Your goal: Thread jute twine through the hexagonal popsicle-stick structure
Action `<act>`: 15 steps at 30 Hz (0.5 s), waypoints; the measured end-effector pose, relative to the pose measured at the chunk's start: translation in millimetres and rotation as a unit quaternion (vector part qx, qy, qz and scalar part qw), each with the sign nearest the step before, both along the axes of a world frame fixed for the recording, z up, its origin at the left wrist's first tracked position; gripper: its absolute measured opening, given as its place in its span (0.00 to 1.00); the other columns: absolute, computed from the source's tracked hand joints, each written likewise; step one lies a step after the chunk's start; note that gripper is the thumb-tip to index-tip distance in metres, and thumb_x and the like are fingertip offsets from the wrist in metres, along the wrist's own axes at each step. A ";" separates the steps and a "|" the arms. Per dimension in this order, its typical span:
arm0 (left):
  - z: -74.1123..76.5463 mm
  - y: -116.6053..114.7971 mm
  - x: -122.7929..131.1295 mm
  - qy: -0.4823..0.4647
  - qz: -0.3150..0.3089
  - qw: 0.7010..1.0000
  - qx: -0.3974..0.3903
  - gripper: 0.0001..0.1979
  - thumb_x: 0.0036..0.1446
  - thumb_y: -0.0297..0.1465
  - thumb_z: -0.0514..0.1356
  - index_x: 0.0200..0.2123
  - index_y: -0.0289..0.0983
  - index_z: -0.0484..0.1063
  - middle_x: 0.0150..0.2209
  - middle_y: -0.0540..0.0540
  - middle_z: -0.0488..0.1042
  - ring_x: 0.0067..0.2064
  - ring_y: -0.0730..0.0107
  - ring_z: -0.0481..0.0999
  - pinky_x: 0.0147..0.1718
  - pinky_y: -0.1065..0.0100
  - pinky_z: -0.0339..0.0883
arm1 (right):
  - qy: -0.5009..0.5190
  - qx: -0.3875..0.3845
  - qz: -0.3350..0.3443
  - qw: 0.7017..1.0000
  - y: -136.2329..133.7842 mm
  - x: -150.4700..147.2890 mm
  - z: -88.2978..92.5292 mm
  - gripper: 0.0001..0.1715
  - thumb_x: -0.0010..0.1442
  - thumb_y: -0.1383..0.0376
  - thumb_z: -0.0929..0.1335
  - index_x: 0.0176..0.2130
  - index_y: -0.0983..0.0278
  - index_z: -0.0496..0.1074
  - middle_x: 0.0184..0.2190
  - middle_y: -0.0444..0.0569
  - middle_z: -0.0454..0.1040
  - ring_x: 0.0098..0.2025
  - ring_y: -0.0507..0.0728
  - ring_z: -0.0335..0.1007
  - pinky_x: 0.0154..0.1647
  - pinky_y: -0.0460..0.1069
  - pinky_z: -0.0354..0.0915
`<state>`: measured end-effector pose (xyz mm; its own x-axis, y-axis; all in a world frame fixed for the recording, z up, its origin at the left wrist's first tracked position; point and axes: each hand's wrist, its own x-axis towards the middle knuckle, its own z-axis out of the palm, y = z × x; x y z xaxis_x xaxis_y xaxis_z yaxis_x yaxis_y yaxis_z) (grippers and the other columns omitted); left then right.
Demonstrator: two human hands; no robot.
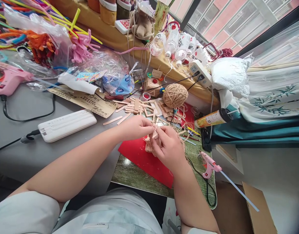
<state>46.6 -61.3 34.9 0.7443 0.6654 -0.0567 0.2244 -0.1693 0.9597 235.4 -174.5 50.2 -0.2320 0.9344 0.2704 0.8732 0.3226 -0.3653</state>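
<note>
Over a red sheet (137, 152), my left hand (137, 127) and my right hand (169, 146) meet with their fingertips pinched together. A small pale wooden craft-stick piece (148, 147) with stacked layers shows just below the fingers, partly covered by my right hand. My right fingers curl round its upper part. Whatever my left fingertips pinch is too small to make out. Loose twine strands (182, 138) trail beside my right hand. Beyond the hands lie a heap of craft sticks (136, 105) and a ball of twine (175, 95).
A pink glue gun (210, 165) rests at the table's right edge, its glue stick sticking out. Another pink glue gun (12, 78) lies far left. A white power bank (67, 125), sandpaper sheet (86, 100), drink cup (214, 118) and power strip (200, 73) surround the work area.
</note>
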 end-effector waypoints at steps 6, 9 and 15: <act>2.2 0.9 -0.4 -0.005 -0.007 0.998 -0.069 0.15 0.57 0.33 0.58 0.20 0.37 0.76 0.22 0.49 0.74 0.25 0.71 0.68 0.25 0.69 0.58 | -0.007 -0.026 0.002 1.000 -0.1 -1.8 -1.5 0.40 0.72 0.65 0.68 0.78 0.52 0.57 0.54 0.57 0.74 0.57 0.68 0.71 0.57 0.65 0.70; 2.1 1.4 -0.4 -0.048 -0.065 0.987 -0.139 0.17 0.59 0.33 0.57 0.19 0.37 0.77 0.21 0.47 0.75 0.26 0.70 0.71 0.27 0.69 0.64 | -0.013 -0.018 0.003 1.000 -0.3 -1.3 -4.1 0.38 0.72 0.67 0.67 0.76 0.53 0.60 0.54 0.57 0.73 0.56 0.67 0.71 0.57 0.64 0.70; 3.5 3.2 -2.9 -0.039 -0.100 0.986 -0.126 0.18 0.60 0.35 0.60 0.21 0.37 0.79 0.18 0.49 0.70 0.23 0.72 0.65 0.25 0.68 0.60 | 0.039 -0.011 -0.007 0.999 -0.3 0.5 4.1 0.11 0.74 0.63 0.68 0.46 0.57 0.83 0.48 0.55 0.75 0.53 0.65 0.72 0.57 0.65 0.68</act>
